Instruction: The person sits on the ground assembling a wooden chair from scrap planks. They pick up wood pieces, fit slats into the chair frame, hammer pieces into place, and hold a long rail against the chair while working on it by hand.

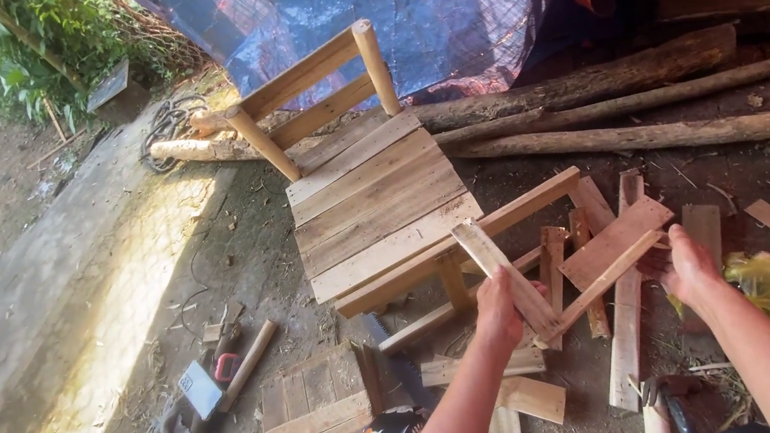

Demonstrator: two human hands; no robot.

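I held a short flat wooden slat (501,271) in my left hand (499,308), fingers wrapped tight around its lower part, so the slat rose up and away from my grip at a slant. A thinner strip of wood (604,283) ran from just beside that grip out toward my right hand (688,269). My right hand lay over a heap of offcut boards (616,247), fingers curled down; I could not tell whether they pinched anything.

Just beyond the slat's top end stood a small chair (372,189) of pale planks, its seat facing me and its backrest farther off. Below and left of my grip lay a little pallet-like panel (316,413), and farther left a hammer (230,387) in the dirt. Long rough logs (626,104) lay beyond my right hand, under a blue tarpaulin (399,9).

To do this well, I judged I should keep the slat steady and check its edges against the strip before placing it.
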